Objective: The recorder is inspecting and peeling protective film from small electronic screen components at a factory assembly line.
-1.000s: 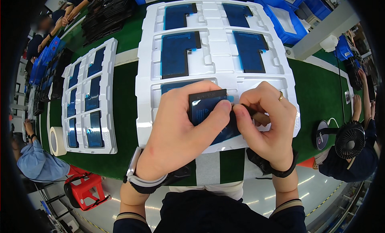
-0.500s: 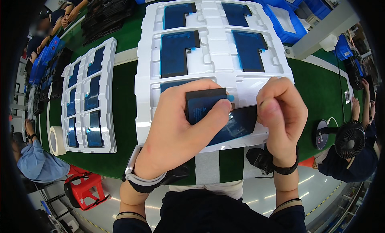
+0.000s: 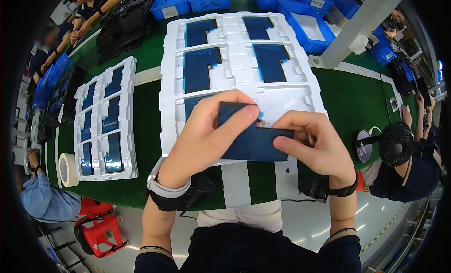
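Two hands hold one dark blue L-shaped sheet (image 3: 251, 139) above the near end of a white moulded tray (image 3: 239, 61) on the green tabletop (image 3: 350, 97). Left hand (image 3: 204, 139) is closed on its left side, fingers over the top edge. Right hand (image 3: 314, 148) grips its right end and seems to pinch something small there. Similar sheets (image 3: 199, 68) lie in the tray's pockets.

A green-surfaced workbench (image 3: 347, 101) was shown carrying a large white moulded tray (image 3: 296, 85) with dark blue L-shaped panels seated in its recesses. A second, narrower white tray (image 3: 127, 113) was laid well to its left, a roll of pale tape (image 3: 68, 169) near that tray's lower corner. Blue bins (image 3: 300, 19) and stacked black trays (image 3: 124, 28) were ranged along the far edge.
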The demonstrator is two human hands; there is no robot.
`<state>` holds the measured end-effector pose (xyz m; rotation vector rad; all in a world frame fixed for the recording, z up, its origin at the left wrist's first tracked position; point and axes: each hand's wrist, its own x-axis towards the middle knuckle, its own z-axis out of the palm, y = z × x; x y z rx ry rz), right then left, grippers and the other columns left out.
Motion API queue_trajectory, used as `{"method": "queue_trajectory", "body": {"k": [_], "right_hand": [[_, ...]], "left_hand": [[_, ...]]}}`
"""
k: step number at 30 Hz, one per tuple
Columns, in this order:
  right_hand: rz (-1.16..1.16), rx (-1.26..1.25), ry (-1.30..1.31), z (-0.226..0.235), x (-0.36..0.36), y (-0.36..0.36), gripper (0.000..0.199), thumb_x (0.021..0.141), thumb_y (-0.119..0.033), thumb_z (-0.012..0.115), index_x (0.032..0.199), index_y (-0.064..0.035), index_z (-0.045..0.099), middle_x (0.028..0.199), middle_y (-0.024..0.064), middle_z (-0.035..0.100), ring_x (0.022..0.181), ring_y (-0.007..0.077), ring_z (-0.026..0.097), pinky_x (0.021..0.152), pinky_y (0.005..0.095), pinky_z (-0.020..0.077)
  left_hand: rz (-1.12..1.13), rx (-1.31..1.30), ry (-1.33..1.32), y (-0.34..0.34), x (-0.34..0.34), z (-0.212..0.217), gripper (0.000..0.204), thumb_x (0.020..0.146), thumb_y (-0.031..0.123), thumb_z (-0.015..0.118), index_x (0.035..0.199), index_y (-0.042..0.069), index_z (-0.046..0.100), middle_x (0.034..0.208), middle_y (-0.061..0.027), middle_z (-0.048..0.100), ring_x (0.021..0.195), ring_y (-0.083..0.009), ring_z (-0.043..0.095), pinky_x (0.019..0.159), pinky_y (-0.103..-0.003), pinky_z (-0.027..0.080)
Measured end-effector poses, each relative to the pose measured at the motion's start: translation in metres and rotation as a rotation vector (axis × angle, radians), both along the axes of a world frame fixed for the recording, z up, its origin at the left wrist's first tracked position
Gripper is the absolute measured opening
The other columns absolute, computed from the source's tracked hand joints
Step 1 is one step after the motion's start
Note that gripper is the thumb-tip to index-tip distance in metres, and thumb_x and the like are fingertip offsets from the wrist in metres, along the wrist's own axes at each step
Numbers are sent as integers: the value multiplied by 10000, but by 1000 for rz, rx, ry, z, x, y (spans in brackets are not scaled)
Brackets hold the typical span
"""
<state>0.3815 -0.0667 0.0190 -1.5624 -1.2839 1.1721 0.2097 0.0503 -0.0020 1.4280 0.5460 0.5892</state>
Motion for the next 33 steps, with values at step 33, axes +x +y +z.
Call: {"method": "queue_trajectory", "body": {"k": [33], "right_hand": [[-351,371,-829,-16,-3,-47,209,710,1,644,913,-30,608,737,92,549,601,204,553,508,281,424]], "left_hand": [[24,84,-3,12,1,-8,247,879,266,570,943,28,584,859,-45,622,736,-118,602,651,-233,431]]}}
